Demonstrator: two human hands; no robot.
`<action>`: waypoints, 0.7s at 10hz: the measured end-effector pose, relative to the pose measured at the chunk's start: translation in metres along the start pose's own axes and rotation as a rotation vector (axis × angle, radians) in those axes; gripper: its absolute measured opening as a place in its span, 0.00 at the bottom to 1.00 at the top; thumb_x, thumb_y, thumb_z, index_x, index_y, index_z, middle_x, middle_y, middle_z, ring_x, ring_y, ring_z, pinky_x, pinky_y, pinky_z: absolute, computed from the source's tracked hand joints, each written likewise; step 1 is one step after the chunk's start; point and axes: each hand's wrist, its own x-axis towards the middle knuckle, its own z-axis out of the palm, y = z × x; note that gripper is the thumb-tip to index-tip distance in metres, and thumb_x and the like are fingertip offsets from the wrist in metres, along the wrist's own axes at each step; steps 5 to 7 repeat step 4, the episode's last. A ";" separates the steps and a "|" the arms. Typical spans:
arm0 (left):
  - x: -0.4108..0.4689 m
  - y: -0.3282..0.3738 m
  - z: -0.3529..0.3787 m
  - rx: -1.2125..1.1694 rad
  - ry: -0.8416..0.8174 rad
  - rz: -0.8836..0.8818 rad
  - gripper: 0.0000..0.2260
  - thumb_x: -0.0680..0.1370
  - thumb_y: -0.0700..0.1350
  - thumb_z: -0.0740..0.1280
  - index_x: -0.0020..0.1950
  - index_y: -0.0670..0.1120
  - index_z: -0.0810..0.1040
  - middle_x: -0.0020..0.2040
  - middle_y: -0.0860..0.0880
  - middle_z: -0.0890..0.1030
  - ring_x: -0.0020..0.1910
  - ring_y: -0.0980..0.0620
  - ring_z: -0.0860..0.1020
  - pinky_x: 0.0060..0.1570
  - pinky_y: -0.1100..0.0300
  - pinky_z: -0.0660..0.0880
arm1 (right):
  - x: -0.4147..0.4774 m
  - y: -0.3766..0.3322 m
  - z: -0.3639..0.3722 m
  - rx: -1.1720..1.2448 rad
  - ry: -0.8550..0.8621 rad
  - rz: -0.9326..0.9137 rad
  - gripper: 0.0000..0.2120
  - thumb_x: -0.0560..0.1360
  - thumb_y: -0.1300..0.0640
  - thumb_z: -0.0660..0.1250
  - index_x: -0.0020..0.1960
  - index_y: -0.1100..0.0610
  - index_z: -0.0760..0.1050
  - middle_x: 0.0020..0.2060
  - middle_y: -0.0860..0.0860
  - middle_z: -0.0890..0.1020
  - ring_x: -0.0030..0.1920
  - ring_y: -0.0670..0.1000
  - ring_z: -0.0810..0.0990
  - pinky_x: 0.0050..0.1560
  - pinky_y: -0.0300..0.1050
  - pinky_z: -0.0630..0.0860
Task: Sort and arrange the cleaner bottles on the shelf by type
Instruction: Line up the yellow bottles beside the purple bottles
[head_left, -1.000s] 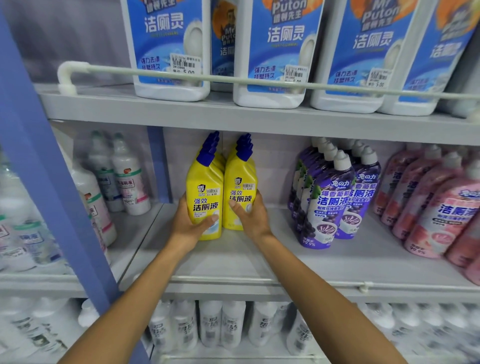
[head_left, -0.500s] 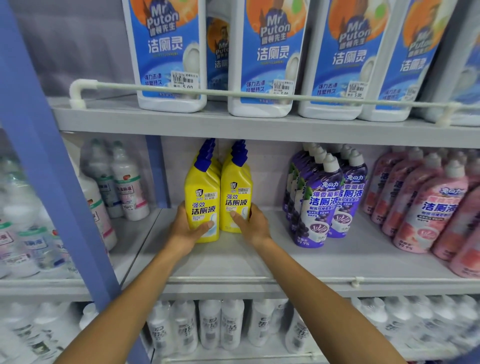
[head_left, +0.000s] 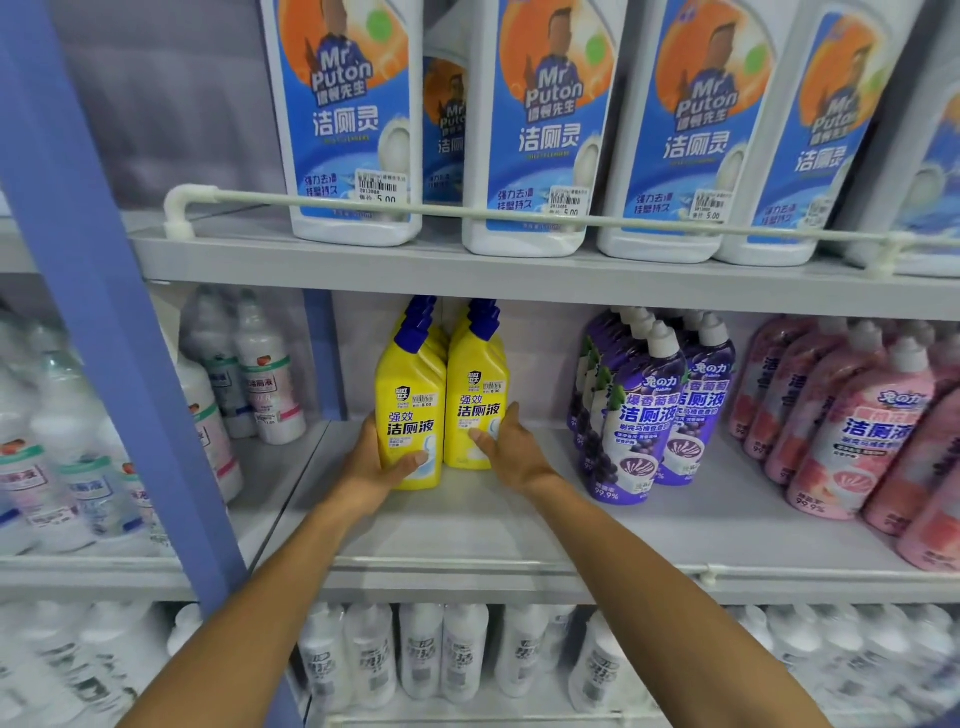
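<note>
Mid shelf (head_left: 467, 530): L hand (head_left: 369, 467) grip wraps left yellow bottle (head_left: 410, 410), R hand (head_left: 511, 449) grip wraps right yellow bottle (head_left: 475, 389).

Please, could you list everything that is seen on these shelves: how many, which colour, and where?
large bottles: at least six; white, blue labels; top shelf
yellow bottles: two rows, those behind partly hidden; yellow, blue caps; middle shelf, left of centre
purple bottles: two rows; purple, white caps; middle shelf, right of the yellow ones, apart
pink bottles: several rows; pink, white caps; middle shelf, far right
banded bottles: many; white, green and pink bands; left bay
lower bottles: many; white; bottom shelf
post: one; blue; left
rail: one; white; top shelf front
left hand: holds front left yellow bottle
right hand: holds front right yellow bottle
</note>
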 end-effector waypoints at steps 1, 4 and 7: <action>0.004 0.002 -0.003 0.021 -0.042 0.002 0.43 0.62 0.59 0.79 0.72 0.46 0.67 0.63 0.49 0.82 0.59 0.50 0.83 0.56 0.55 0.81 | 0.005 0.007 -0.004 -0.080 -0.008 -0.012 0.35 0.83 0.44 0.64 0.78 0.65 0.55 0.71 0.61 0.74 0.69 0.64 0.75 0.67 0.54 0.72; -0.021 -0.002 -0.010 0.091 -0.007 -0.082 0.33 0.71 0.65 0.74 0.70 0.53 0.69 0.65 0.54 0.81 0.64 0.52 0.80 0.70 0.42 0.72 | -0.076 0.011 -0.040 0.103 0.074 -0.076 0.27 0.84 0.40 0.57 0.72 0.57 0.74 0.70 0.55 0.78 0.71 0.57 0.75 0.70 0.48 0.70; -0.021 -0.002 -0.010 0.091 -0.007 -0.082 0.33 0.71 0.65 0.74 0.70 0.53 0.69 0.65 0.54 0.81 0.64 0.52 0.80 0.70 0.42 0.72 | -0.076 0.011 -0.040 0.103 0.074 -0.076 0.27 0.84 0.40 0.57 0.72 0.57 0.74 0.70 0.55 0.78 0.71 0.57 0.75 0.70 0.48 0.70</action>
